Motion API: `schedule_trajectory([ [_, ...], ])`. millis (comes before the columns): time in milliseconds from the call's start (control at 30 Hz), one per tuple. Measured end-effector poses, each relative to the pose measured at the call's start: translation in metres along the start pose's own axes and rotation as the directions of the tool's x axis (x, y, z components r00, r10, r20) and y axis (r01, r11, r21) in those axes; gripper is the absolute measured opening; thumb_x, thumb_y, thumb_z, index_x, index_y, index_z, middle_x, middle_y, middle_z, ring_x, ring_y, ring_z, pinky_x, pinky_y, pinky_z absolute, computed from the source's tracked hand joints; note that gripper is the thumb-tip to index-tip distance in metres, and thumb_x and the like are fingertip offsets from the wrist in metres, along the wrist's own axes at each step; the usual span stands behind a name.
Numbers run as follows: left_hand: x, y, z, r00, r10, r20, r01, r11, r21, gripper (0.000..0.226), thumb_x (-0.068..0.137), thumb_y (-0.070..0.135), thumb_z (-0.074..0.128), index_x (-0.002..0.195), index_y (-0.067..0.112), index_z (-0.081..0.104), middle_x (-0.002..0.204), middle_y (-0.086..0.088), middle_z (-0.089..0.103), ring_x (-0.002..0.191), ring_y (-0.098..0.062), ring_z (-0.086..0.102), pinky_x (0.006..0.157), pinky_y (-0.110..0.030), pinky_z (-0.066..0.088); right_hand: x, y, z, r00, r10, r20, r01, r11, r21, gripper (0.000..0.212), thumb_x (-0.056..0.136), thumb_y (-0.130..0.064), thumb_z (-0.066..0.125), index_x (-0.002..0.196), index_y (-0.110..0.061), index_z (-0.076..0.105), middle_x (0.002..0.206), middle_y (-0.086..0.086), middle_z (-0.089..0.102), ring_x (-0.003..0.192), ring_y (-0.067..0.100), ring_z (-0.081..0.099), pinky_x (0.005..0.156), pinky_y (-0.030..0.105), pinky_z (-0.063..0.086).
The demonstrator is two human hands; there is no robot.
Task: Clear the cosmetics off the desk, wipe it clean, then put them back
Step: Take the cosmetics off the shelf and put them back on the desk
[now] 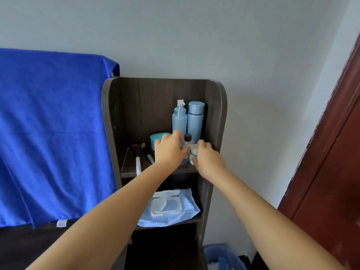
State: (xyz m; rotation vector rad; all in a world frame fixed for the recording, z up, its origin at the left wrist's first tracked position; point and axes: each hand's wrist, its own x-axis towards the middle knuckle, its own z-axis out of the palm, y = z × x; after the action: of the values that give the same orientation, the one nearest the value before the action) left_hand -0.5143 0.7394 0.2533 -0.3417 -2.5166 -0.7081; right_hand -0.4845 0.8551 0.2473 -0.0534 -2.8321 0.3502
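On the top shelf (130,168) of a dark wooden stand sit a blue pump bottle (179,117), a blue capped bottle (195,119), a teal round jar (158,138) and two makeup brushes (137,158). My left hand (169,151) grips a small clear bottle with a black cap (187,140). Beside it, my right hand (207,157) holds a small white jar (193,153) at the shelf's right front. Both items are partly hidden by my fingers.
A pack of wet wipes (169,207) lies on the shelf below. A blue towel (52,129) hangs to the left. A red-brown door (335,162) stands at the right, and a blue bin (222,258) sits on the floor.
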Motion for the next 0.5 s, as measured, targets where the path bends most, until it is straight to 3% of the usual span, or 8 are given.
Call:
schedule_trajectory([
  [200,-0.003,-0.011,-0.004,0.999,-0.026,0.024,0.03,0.979,-0.203,0.05,0.082,0.023,0.064,0.128,0.019,0.044,0.119,-0.003,0.058,0.109,-0.022,0.053,0.097,-0.04,0.043,-0.007,0.002,0.0,0.997,-0.02,-0.069,0.028,0.994,0.107,0.043,0.089,-0.027,0.057,0.122,-0.008,0.037,0.129,0.014,0.043,0.1,0.039,0.058,0.072,0.04,0.044],
  [333,-0.026,-0.018,-0.023,0.998,-0.049,-0.03,0.037,0.942,-0.333,0.045,0.083,0.018,0.064,0.126,0.015,0.05,0.121,-0.003,0.056,0.104,-0.015,0.054,0.089,-0.026,0.044,-0.022,0.008,-0.012,0.974,-0.073,-0.214,0.12,0.97,0.213,0.045,0.087,-0.031,0.06,0.122,-0.012,0.04,0.131,0.008,0.044,0.098,0.034,0.057,0.069,0.035,0.042],
  [500,-0.072,-0.033,-0.053,0.994,-0.07,-0.087,0.027,0.908,-0.418,0.04,0.081,0.023,0.067,0.118,0.013,0.056,0.104,0.004,0.056,0.089,-0.008,0.054,0.073,-0.01,0.039,-0.049,0.002,-0.019,0.941,-0.185,-0.284,0.288,0.878,0.383,0.05,0.08,-0.034,0.068,0.12,-0.016,0.044,0.127,0.001,0.049,0.103,0.023,0.055,0.077,0.034,0.044],
])
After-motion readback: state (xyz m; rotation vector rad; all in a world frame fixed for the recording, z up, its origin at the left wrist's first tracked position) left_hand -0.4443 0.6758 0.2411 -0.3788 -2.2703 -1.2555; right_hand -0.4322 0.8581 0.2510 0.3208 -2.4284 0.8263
